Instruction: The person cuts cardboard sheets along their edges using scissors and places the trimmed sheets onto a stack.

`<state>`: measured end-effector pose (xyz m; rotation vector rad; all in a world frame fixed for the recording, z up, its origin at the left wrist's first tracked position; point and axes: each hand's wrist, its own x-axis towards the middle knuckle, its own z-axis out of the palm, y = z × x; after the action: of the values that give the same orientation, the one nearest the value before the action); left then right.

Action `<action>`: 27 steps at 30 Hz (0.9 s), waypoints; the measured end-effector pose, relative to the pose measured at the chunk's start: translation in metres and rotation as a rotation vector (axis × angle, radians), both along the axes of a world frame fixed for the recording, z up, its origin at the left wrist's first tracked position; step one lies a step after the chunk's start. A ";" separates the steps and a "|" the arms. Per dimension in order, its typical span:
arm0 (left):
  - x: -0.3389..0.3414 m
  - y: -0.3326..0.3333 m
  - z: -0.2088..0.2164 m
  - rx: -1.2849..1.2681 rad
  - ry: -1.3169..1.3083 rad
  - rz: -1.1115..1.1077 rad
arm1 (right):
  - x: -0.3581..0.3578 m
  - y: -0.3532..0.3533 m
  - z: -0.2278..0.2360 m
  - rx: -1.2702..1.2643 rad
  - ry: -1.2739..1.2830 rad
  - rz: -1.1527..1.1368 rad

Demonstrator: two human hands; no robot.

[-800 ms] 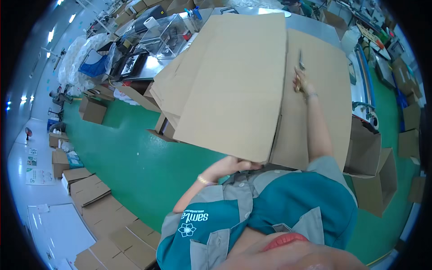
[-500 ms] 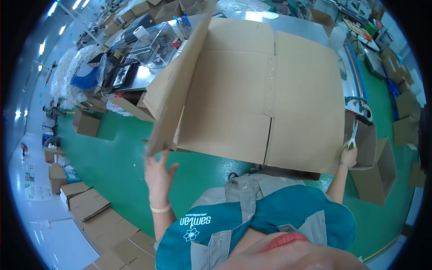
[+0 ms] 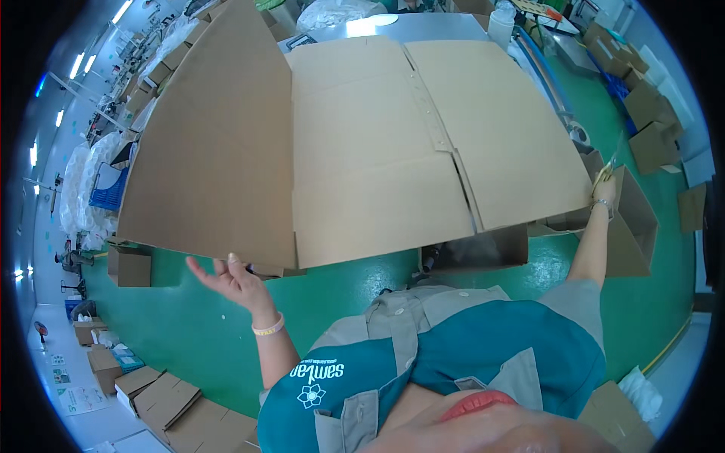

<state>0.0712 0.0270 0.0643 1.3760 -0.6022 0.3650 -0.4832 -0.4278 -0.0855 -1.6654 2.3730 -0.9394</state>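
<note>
A large opened-out sheet of brown cardboard (image 3: 362, 166) spreads before me, creased into panels, with a slit and a row of small holes near its middle seam. Its left panel (image 3: 219, 151) lies splayed out to the left. My left hand (image 3: 236, 288) is at that panel's near edge, palm up, fingers apart; whether it bears any weight I cannot tell. At the sheet's right corner my right hand (image 3: 603, 193) is closed round a pair of scissors (image 3: 606, 172) with yellowish handles, blades pointing away. Its fingers are partly hidden, close against the cardboard edge.
Beneath the sheet is a metal-topped table (image 3: 445, 26). An open carton (image 3: 483, 249) stands under the near edge, another open carton (image 3: 630, 226) beside my right forearm. Flattened cardboard (image 3: 162, 400) lies on the green floor (image 3: 174, 325) at lower left.
The left panel has swung from standing edge-on to spread out leftward, and the whole sheet has shifted. My left hand has moved left; my right hand, with the scissors, has moved up and right.
</note>
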 end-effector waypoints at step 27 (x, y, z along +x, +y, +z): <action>-0.027 0.015 -0.139 -0.047 1.022 -0.626 | 0.421 0.305 -0.003 1.389 -1.224 1.080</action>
<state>0.0437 0.0423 -0.0751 1.0707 -0.1287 -0.7935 -0.0620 -0.1228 -0.0883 -0.8908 0.5930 0.0886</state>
